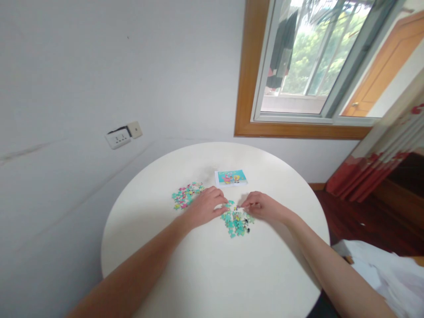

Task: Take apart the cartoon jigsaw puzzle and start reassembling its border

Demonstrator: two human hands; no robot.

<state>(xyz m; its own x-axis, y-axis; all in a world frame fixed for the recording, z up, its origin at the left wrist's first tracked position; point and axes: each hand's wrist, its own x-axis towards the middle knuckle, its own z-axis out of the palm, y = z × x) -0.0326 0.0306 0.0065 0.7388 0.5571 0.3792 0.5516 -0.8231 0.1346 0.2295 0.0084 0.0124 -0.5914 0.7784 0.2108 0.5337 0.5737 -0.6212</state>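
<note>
A loose pile of small jigsaw puzzle pieces (pixel 237 223), mostly turquoise, lies on the round white table (pixel 212 274). At the pile's left edge is my left hand (pixel 206 207), its thumb and fingers apart and the tips beside a few turquoise pieces. My right hand (pixel 260 206) is over the upper right of the pile, thumb and fingertips pinched together on what looks like a small puzzle piece. Partly behind my left hand lies a second pile of puzzle pieces (pixel 186 195) with pink, yellow and turquoise colours.
Beyond the hands lies a flat box (pixel 231 178) with a cartoon picture. The table stands close to a white wall with a socket (pixel 119 138). A wood-framed window (pixel 251 128) and a red-and-white curtain (pixel 361 172) are to the right, with white plastic bags (pixel 380 269) at lower right.
</note>
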